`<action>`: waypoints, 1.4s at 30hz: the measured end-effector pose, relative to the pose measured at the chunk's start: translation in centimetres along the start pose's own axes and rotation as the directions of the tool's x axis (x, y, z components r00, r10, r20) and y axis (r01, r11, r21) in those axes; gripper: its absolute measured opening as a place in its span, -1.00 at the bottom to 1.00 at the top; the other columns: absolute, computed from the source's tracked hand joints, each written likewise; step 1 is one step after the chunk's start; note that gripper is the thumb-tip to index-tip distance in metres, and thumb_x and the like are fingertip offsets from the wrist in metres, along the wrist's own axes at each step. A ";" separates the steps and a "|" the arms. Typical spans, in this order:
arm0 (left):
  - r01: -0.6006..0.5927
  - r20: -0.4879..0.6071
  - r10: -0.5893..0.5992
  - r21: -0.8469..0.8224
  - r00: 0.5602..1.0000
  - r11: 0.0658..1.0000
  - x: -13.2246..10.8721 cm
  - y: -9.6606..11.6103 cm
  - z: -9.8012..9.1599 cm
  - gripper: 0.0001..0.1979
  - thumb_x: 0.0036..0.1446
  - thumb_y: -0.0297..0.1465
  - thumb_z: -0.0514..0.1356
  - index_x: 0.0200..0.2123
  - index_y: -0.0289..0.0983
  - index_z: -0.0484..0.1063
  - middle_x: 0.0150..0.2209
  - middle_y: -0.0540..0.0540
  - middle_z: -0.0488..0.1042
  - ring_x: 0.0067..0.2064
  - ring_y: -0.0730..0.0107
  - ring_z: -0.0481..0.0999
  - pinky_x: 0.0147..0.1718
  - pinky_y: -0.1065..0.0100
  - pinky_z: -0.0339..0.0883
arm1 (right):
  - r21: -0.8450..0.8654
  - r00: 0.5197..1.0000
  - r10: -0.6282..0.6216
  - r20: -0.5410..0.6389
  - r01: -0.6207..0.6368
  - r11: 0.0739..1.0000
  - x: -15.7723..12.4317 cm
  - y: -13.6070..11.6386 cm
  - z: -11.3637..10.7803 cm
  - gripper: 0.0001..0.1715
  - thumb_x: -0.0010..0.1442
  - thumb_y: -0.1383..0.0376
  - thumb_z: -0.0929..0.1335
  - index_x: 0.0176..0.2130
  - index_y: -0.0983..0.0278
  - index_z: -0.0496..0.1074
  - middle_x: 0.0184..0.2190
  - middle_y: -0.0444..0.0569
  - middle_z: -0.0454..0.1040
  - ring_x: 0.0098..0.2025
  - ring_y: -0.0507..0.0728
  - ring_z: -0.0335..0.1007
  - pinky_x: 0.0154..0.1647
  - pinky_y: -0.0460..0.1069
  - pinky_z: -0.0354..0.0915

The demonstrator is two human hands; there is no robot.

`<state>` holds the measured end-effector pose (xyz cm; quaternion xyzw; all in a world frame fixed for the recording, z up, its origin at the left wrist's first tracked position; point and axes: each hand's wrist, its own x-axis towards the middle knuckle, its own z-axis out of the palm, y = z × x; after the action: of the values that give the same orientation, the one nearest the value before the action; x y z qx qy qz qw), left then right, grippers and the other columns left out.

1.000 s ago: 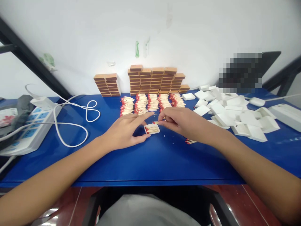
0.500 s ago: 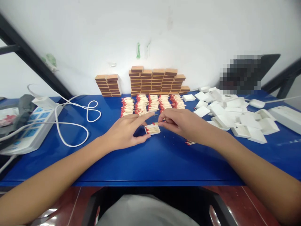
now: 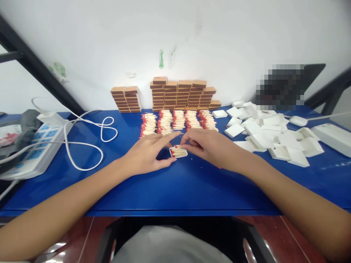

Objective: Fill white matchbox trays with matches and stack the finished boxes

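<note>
Nearest: grey cloth (image 3: 170, 250) at my lap, then the front of the blue surface (image 3: 164, 193). Next out, red tips of some loose matches (image 3: 219, 167) by my right forearm, which now hides more of them than half a second ago.

Then the tray (image 3: 183, 156): small, white, flat on the surface between my hands. Left fingers (image 3: 166, 138) unchanged, thumb on the near edge, another finger at the far left corner, tray held between, index out straight past the far side.

Change is on the right. Right fingers (image 3: 186, 137) had a pinch of matches (image 3: 177, 147) up by the far right corner; now they're over the tray, heads inside the rim. Still gripping. Count not readable, nor whether they're resting on the lot below. My read: this batch is going in, tray part-filled.

In the tray: loose matches, heads left.

Beyond: five match heaps (image 3: 164, 122) side by side. To their right, a jumble of white trays (image 3: 257, 128), some open side up. Farthest, at the wall: stacked matchboxes (image 3: 178, 95), smaller stack (image 3: 125, 100) to the left, contents not visible
</note>
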<state>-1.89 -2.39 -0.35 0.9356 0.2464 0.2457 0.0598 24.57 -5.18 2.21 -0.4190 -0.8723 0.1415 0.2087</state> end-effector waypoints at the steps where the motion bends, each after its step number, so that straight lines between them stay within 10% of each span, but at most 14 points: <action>1: 0.004 0.002 -0.004 -0.003 1.000 1.000 0.0 0.1 0.0 -0.29 0.33 -0.24 0.35 0.45 -0.13 0.20 -0.01 -0.04 0.71 0.06 0.14 0.68 0.07 0.14 0.54 | -0.001 1.000 0.001 0.007 -0.001 1.000 0.0 -0.1 0.1 -0.82 0.48 0.19 0.35 -0.16 0.22 0.47 -0.39 -0.11 0.45 -0.39 0.10 0.30 -0.30 -0.02 0.14; 10: 0.010 0.001 -0.010 -0.003 1.000 1.000 0.0 0.3 -0.1 -0.28 0.35 -0.23 0.34 0.47 -0.11 0.17 -0.02 -0.05 0.71 0.06 0.15 0.68 0.09 0.14 0.53 | -0.025 0.998 0.030 0.063 -0.029 0.999 0.2 -0.1 1.0 -0.85 0.46 0.24 0.34 -0.07 0.25 0.49 -0.36 -0.07 0.49 -0.36 0.12 0.36 -0.29 -0.01 0.15; 17: -0.033 -0.034 0.034 0.035 0.999 0.999 -0.1 0.0 -0.2 -0.25 0.35 -0.28 0.36 0.49 -0.13 0.14 -0.04 -0.01 0.72 0.04 0.18 0.68 0.08 0.16 0.53 | -0.148 0.992 0.074 -0.097 -0.088 0.985 -0.2 2.3 -2.6 -0.81 0.42 0.21 0.36 -0.21 0.22 0.54 -0.47 -0.09 0.44 -0.39 0.12 0.32 -0.33 0.01 0.10; 26: -0.035 -0.036 0.037 0.049 0.999 0.998 -0.2 -0.1 -0.3 -0.25 0.35 -0.27 0.35 0.50 -0.11 0.13 -0.04 -0.02 0.72 0.02 0.19 0.68 0.04 0.18 0.54 | -0.181 0.982 0.120 0.146 -0.093 0.979 0.1 4.3 -2.7 -0.83 0.31 0.24 0.39 -0.25 0.22 0.61 -0.34 -0.02 0.59 -0.36 0.12 0.38 -0.33 0.01 0.14; 42: -0.018 -0.016 0.019 0.050 1.000 0.999 -0.1 0.0 -0.3 -0.27 0.35 -0.25 0.35 0.48 -0.11 0.17 -0.04 -0.03 0.72 -0.01 0.20 0.68 0.04 0.19 0.52 | -0.188 0.976 0.191 0.105 -0.169 0.967 0.1 3.6 -2.3 -0.82 0.37 0.25 0.35 -0.27 0.22 0.53 -0.44 -0.07 0.52 -0.40 0.12 0.35 -0.35 0.01 0.11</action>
<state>-2.16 -2.43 -0.14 0.9370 0.2445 0.2476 0.0320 28.08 -2.74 2.75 -0.5040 -0.8509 0.1067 0.1029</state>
